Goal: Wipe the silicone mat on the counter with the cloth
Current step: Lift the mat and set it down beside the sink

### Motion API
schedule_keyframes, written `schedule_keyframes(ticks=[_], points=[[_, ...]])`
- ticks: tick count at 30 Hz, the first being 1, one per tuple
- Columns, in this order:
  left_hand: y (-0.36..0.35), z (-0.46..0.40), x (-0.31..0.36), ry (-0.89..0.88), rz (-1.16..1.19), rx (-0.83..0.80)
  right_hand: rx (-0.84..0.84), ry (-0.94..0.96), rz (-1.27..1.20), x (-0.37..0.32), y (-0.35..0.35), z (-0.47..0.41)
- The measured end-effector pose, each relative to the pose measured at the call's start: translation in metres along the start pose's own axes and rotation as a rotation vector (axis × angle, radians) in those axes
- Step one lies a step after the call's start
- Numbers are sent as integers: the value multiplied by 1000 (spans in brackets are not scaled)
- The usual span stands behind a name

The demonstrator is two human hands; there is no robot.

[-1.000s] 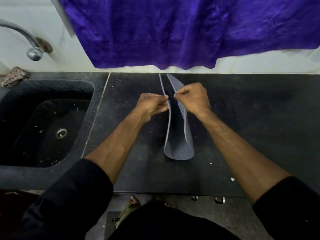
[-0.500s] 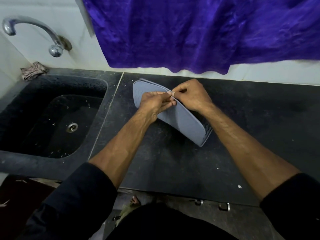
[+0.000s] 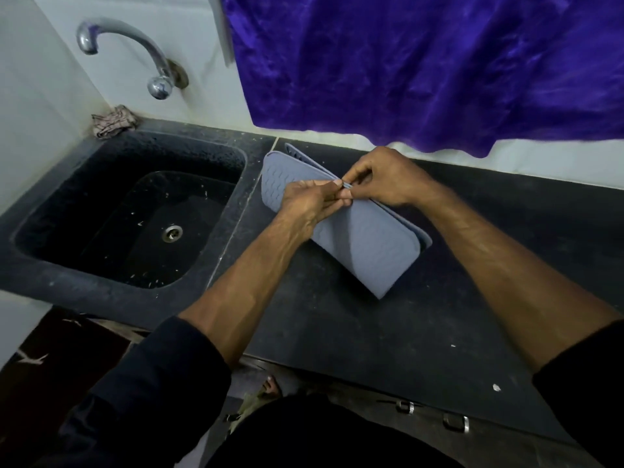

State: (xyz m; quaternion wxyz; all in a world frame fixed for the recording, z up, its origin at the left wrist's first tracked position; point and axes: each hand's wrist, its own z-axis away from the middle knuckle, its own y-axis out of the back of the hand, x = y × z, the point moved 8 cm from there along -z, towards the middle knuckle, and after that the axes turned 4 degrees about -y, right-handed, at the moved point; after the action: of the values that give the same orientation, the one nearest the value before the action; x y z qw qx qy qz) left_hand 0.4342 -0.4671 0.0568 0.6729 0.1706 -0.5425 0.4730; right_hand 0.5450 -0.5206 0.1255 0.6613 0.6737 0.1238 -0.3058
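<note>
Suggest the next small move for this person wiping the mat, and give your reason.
Probably pull the two edges apart and lay the silicone mat flat on the counter. Both the left hand and right hand pinch its folded top edges, and the crumpled cloth lies untouched behind the sink.

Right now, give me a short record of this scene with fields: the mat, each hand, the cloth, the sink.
mat: grey ribbed silicone mat, folded over, standing on the dark counter beside the sink
left hand: left hand pinches the mat's top edges
right hand: right hand pinches the same edges
cloth: crumpled patterned cloth, untouched at the sink's back corner
sink: dark speckled sink, chrome tap above
</note>
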Motion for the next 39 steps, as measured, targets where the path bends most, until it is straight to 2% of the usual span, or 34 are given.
schedule_keyframes(ticks=[3, 5, 7, 9, 11, 16, 21, 30, 39], points=[[18, -3, 18, -84, -108, -21, -23, 44, 22, -15, -4, -13], [35, -6, 37, -191, -277, -39, -16, 49, 30, -23, -3, -24], [58, -11, 65, -355, -503, 4, 4, 25, 20, -28, 0, -37], [79, -15, 95, -523, -831, 85, -2, 12, 12, -32, 0, -50], [94, -23, 115, -606, -1148, 110, -20, 20, 7, -38, -1, -63], [105, -46, 138, -759, -1412, -94, -67, 45, 69, -45, -6, -96], [109, -75, 133, -687, -1687, -294, -98, 25, 100, -43, -17, -120], [104, -98, 126, -750, -1680, -300, -130, -68, 120, -23, -23, -133], [108, -114, 118, -708, -1647, -321, -174, -122, 118, -16, -28, -138]])
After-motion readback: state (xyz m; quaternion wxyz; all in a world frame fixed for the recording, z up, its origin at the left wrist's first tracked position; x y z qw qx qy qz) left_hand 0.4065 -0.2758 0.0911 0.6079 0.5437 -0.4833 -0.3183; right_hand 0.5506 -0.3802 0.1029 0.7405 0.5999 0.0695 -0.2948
